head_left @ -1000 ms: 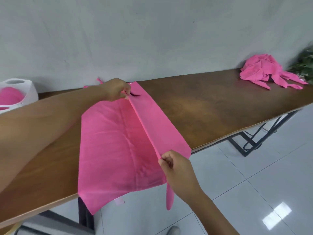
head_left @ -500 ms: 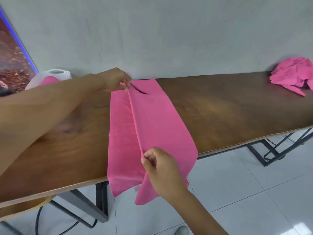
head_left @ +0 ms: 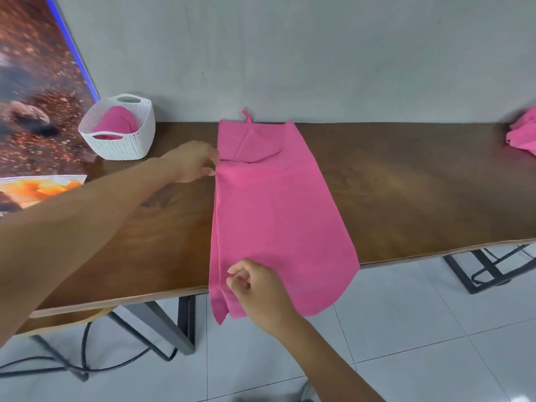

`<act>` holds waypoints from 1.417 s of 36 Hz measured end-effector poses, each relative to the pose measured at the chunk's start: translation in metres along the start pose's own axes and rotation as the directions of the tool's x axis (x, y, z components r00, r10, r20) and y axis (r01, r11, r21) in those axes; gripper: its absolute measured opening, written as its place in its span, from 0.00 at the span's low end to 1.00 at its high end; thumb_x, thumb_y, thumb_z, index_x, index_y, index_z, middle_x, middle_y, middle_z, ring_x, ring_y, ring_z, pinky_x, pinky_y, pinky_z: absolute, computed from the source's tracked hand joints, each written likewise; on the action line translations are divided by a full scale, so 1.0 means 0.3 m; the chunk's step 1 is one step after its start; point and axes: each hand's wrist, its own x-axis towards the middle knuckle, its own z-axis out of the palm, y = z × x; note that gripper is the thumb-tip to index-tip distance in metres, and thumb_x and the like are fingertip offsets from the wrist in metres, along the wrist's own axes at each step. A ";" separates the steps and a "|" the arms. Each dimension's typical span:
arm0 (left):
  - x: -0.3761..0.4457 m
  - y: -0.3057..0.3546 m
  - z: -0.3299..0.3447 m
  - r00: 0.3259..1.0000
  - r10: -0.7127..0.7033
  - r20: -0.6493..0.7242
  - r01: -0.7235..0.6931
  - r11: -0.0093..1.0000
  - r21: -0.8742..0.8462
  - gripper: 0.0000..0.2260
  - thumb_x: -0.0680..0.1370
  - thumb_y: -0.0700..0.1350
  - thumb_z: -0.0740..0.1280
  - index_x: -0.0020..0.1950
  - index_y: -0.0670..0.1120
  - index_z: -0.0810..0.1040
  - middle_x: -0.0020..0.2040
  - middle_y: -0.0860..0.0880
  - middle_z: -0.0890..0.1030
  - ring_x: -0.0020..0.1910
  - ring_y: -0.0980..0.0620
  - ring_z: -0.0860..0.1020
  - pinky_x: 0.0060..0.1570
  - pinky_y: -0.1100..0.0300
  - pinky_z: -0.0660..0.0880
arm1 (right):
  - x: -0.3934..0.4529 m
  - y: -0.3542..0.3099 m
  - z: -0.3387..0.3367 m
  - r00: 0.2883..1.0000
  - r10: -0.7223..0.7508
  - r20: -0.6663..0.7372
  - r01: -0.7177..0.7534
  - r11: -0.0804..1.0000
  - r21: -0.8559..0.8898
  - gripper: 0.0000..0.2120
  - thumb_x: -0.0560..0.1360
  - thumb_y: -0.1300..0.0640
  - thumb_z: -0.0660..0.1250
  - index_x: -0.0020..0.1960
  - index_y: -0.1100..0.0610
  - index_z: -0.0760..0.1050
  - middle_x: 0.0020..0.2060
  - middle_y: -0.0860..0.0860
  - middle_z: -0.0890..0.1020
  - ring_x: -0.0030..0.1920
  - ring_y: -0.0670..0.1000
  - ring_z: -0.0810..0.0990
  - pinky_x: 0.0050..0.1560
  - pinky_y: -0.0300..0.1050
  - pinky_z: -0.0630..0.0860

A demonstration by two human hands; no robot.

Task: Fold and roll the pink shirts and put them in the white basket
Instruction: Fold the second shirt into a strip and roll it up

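Note:
A pink shirt (head_left: 275, 216) lies folded lengthwise on the wooden table (head_left: 406, 187), collar end toward the wall and hem hanging over the front edge. My left hand (head_left: 194, 162) pinches the shirt's left edge near the collar end. Over the hem end by the front edge, my right hand (head_left: 255, 285) hovers with fingers loosely curled and apart, just off the fold. The white basket (head_left: 139, 140) stands at the back left of the table with a rolled pink shirt (head_left: 117, 120) inside.
A pile of pink shirts (head_left: 522, 134) lies at the table's far right end. A printed picture (head_left: 40, 190) lies at the left end, under a large poster (head_left: 29, 82) on the wall. Black table legs (head_left: 487, 271) and a cable (head_left: 84, 343) stand on the tiled floor.
Both hands carried the raised fold leftward and laid it flat, so the shirt is now a narrower strip. My right hand has loosened its pinch. The view swung left, revealing the whole basket.

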 end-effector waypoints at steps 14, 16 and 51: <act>-0.203 0.181 0.268 0.993 -0.078 -0.085 0.061 0.981 -0.184 0.11 0.77 0.46 0.74 0.57 0.44 0.82 0.53 0.47 0.81 0.52 0.48 0.77 0.57 0.55 0.73 | -0.001 0.148 -0.116 1.000 0.021 -0.021 -0.023 0.997 -0.072 0.08 0.79 0.52 0.66 0.57 0.51 0.79 0.42 0.40 0.82 0.42 0.38 0.79 0.48 0.37 0.76; -0.232 0.237 0.327 0.990 -0.085 -0.108 0.061 0.977 -0.207 0.12 0.77 0.47 0.74 0.58 0.44 0.81 0.55 0.46 0.81 0.55 0.46 0.79 0.61 0.54 0.73 | -0.009 0.180 -0.152 0.999 0.030 -0.034 -0.032 0.996 -0.084 0.08 0.79 0.53 0.66 0.57 0.51 0.79 0.43 0.40 0.82 0.43 0.38 0.79 0.49 0.38 0.77; 0.023 0.588 0.333 0.905 -0.407 -0.124 0.409 0.912 -0.011 0.26 0.82 0.60 0.62 0.76 0.49 0.70 0.77 0.45 0.68 0.76 0.44 0.65 0.74 0.47 0.62 | 0.235 0.531 -0.744 0.972 -0.234 0.027 0.231 0.927 -0.294 0.07 0.80 0.53 0.65 0.58 0.49 0.78 0.50 0.40 0.78 0.52 0.40 0.75 0.53 0.38 0.73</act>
